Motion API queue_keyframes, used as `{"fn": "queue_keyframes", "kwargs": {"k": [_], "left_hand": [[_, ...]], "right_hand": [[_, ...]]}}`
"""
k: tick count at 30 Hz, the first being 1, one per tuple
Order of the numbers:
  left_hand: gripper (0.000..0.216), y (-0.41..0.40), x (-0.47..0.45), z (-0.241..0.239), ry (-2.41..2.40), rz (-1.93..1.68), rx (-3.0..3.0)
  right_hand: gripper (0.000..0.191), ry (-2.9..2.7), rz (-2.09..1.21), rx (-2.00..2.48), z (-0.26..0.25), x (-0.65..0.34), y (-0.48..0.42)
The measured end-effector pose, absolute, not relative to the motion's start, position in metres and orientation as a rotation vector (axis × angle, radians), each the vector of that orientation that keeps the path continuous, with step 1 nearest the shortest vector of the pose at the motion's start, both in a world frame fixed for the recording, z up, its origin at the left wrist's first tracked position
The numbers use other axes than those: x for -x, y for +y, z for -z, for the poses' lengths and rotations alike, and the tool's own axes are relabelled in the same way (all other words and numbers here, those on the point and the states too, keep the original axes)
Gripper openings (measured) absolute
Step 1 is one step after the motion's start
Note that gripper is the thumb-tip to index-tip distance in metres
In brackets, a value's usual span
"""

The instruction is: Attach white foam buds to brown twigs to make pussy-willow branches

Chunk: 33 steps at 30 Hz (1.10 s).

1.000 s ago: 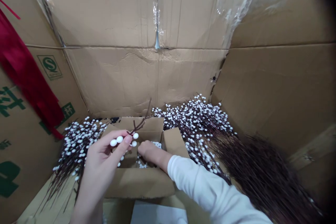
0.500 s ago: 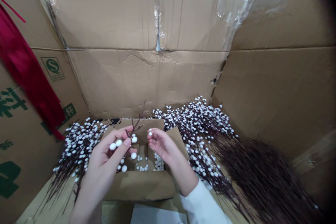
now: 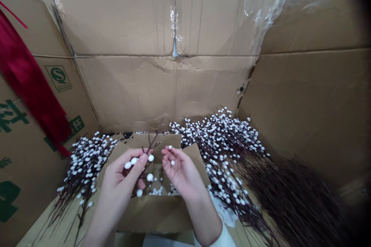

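Observation:
My left hand [image 3: 123, 173] pinches a dark twig [image 3: 149, 146] that carries a few white beads, held over a small open cardboard box [image 3: 158, 210]. My right hand [image 3: 179, 170] is beside it, palm up, with one white bead [image 3: 170, 148] pinched at its fingertips and another lying in its palm. Loose white beads [image 3: 162, 191] lie inside the small box. The twig's bare forked tips point away from me.
A pile of beaded branches [image 3: 82, 162] lies to the left and a larger pile [image 3: 223, 142] to the right. Bare dark twigs [image 3: 292, 200] spread at the right. Tall cardboard walls [image 3: 162, 85] enclose everything. A red ribbon [image 3: 29, 85] hangs at the left.
My right hand came up out of the small box with white beads and now sits next to the twig. My left hand has kept the twig almost still.

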<state>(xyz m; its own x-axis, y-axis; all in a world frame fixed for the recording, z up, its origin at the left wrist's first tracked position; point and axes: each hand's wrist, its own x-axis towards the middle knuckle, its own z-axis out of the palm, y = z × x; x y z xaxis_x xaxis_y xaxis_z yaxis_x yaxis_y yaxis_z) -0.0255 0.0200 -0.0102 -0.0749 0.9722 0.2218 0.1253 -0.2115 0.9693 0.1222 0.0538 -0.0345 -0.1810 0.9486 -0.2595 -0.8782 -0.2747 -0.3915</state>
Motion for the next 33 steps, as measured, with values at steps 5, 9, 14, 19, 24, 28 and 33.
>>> {"fn": "queue_keyframes", "kwargs": {"k": [5, 9, 14, 19, 24, 28, 33], "left_hand": [[0.028, 0.022, 0.021, 0.010, 1.258, -1.347, -1.433], [0.026, 0.019, 0.018, 0.007, 1.195, -1.238, -1.427], [0.027, 0.016, 0.017, 0.004, 1.111, -1.137, -1.496], [0.024, 0.015, 0.014, 0.003, 1.064, -1.149, -1.412], [0.024, 0.013, 0.009, 0.003, 1.008, -1.135, -1.436], [0.026, 0.013, 0.005, 0.005, 0.980, -1.111, -1.412], [0.025, 0.013, 0.000, 0.006, 0.969, -1.121, -1.374]], "right_hand": [[0.008, -0.212, -1.783, 0.516, 0.048, -0.126, 0.062], [0.019, -0.322, -1.747, 0.482, 0.049, -0.127, 0.062], [0.030, -0.456, -1.686, 0.466, 0.046, -0.127, 0.059], [0.043, -0.561, -1.702, 0.474, 0.043, -0.127, 0.056], [0.037, -0.617, -1.684, 0.468, 0.043, -0.124, 0.053], [0.037, -0.642, -1.683, 0.447, 0.040, -0.124, 0.049], [0.030, -0.689, -1.694, 0.414, 0.039, -0.126, 0.048]]}}
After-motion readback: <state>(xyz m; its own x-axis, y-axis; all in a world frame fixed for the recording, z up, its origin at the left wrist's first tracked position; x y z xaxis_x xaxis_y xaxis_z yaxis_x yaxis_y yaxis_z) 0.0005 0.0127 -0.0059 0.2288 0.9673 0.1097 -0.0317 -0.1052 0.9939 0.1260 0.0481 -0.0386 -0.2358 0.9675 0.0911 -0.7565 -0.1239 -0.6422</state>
